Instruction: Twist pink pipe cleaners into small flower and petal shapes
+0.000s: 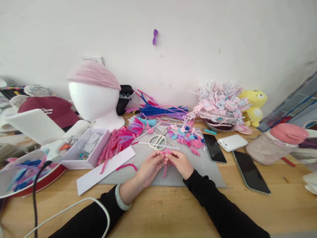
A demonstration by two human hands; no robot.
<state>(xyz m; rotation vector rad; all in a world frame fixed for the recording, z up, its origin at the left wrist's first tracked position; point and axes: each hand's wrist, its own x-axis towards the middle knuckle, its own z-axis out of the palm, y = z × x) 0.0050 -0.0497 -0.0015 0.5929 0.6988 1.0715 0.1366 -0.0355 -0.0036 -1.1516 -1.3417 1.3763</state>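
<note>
Between my two hands is a pink pipe cleaner [164, 171], bent into small loops at the top with its tail hanging down. My left hand [151, 167] pinches it from the left, and my right hand [182, 162] grips it from the right, fingertips meeting. Both hands are over a grey cutting mat [208, 173]. White-handled scissors [158, 142] lie just beyond my fingers. Small pipe-cleaner flowers [189, 135] in pink, blue and purple are spread behind my right hand. A loose bright pink pipe cleaner [126, 166] curves near my left wrist.
Left are a white strip of card [106, 170], a lilac box [104, 145], a glue gun [55, 148] with its cord, and a foam head [92, 99]. Right are two phones [214, 147], a white power bank [232, 142] and a pouch [262, 148]. Pipe-cleaner bundles [160, 109] lie behind.
</note>
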